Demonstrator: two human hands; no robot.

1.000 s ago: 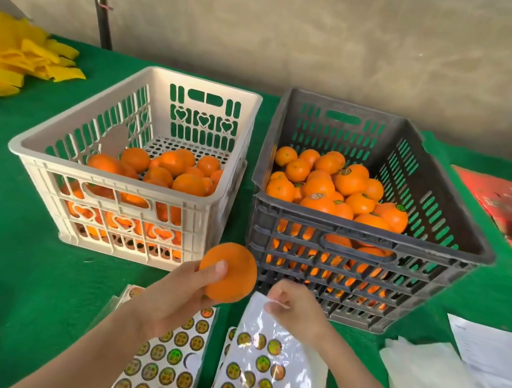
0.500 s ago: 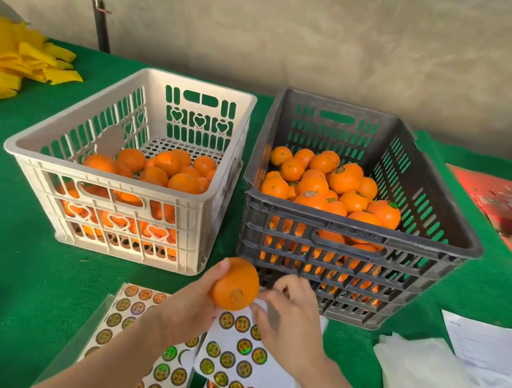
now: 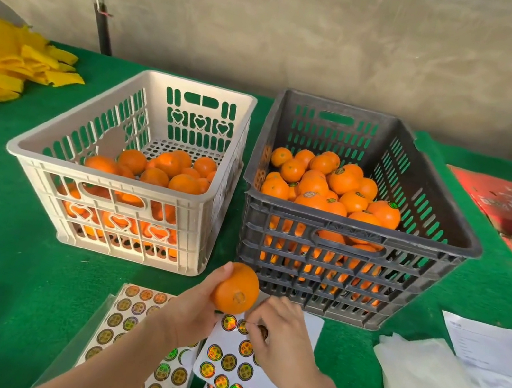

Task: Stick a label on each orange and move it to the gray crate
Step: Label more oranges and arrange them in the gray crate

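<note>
You are holding one orange (image 3: 237, 289) in your left hand (image 3: 193, 315), the fingers curling round the fruit from the left and from beneath, the thumb lying along its top. The orange is hanging above the green counter (image 3: 3, 236), just in front of the gap between the white crate (image 3: 108, 176) and the gray crate (image 3: 359, 235), over the top edge of a label sheet (image 3: 238, 370). Its skin is looking smooth and bright, and its pale round stem scar is facing you. Just beside it, your right hand (image 3: 282, 333) is resting on the sheet, its fingers curling and pinching at a round dark-and-gold label (image 3: 262, 330) in the top row. The gray crate is carrying a heap of oranges, several showing labels on top.
</note>
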